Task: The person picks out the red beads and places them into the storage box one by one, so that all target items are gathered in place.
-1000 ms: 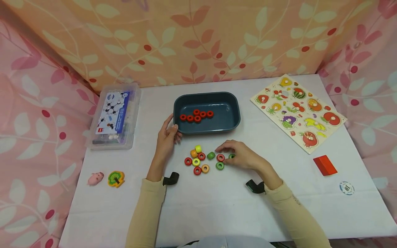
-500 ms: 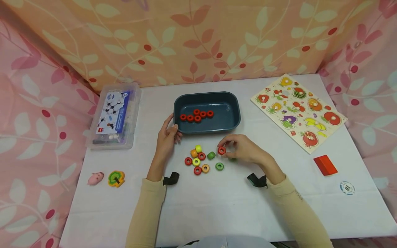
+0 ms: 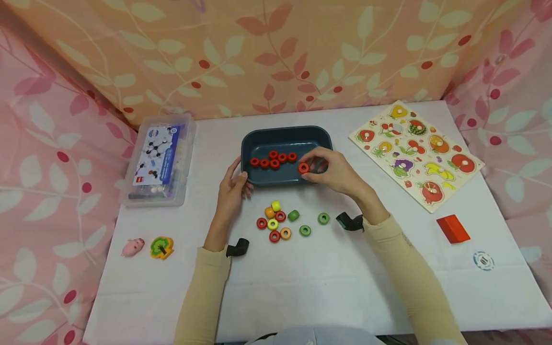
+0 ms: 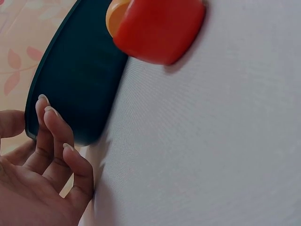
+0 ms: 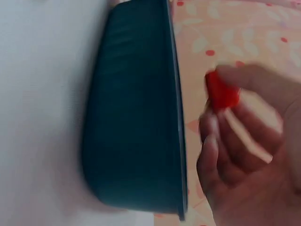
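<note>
A dark blue-green tray [image 3: 287, 180] stands at the back of the table, with several red ring beads [image 3: 274, 164] in its left part. My left hand [image 3: 230, 196] holds the tray's near left corner, thumb at the rim; in the left wrist view its other fingers [image 4: 55, 127] lie by the outer wall. Over the tray's right part, my right hand [image 3: 334, 170] pinches a red ring bead [image 3: 304, 168] between thumb and fingertips. The right wrist view shows this bead [image 5: 222, 90] above rim height. Several red, yellow, orange and green beads [image 3: 272, 224] lie in front of the tray.
A clear plastic case [image 3: 157, 160] stands at the back left. Nearer are a pink pig [image 3: 132, 247] and a tree piece [image 3: 161, 247]. At right lie a fruit puzzle board [image 3: 416, 155], a red block [image 3: 453, 229] and a round chip [image 3: 483, 260]. Patterned curtains surround the table.
The right hand has picked up a red bead from beside the green ones and carried it away from the body, over the tray. The left hand has stayed at the corner.
</note>
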The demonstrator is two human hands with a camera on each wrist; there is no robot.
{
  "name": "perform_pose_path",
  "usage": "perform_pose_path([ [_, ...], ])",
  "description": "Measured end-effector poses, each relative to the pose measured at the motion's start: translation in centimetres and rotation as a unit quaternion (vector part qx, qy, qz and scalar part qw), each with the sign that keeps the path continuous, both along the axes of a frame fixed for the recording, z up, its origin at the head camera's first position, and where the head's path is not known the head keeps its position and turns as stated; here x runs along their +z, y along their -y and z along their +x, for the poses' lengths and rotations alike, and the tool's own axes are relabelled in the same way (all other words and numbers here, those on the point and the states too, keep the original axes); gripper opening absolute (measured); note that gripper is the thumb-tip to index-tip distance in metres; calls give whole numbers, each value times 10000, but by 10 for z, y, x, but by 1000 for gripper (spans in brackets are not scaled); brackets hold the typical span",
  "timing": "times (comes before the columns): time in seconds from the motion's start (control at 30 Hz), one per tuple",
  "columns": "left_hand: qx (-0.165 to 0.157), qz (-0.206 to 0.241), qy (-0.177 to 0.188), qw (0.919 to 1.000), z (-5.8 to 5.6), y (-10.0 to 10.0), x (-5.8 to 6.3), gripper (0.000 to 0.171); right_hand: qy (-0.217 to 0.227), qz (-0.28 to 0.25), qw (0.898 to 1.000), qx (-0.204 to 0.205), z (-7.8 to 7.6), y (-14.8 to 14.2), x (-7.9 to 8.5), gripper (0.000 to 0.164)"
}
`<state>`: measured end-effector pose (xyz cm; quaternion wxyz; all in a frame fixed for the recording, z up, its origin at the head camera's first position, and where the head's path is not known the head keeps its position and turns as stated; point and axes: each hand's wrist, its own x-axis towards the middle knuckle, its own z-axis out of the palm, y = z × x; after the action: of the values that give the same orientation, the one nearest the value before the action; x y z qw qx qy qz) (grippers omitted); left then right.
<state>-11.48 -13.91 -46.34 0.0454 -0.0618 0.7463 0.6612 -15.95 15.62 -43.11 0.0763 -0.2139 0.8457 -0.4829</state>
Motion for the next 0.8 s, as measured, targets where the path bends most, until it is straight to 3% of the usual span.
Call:
perform_pose_path([
  [0.23,-1,84,-12,10000,-1,1,0,51,239,764,9955,-499,-33,19,-10,31],
  [0.53,-5,74,-12,10000,0,0,1,51,286,1310,9910,13,-50,39,-25,32],
  [0.8,-6,100,-10,9999,0,0,0,51,436,1465,9882,7,-57,50,-33,35],
])
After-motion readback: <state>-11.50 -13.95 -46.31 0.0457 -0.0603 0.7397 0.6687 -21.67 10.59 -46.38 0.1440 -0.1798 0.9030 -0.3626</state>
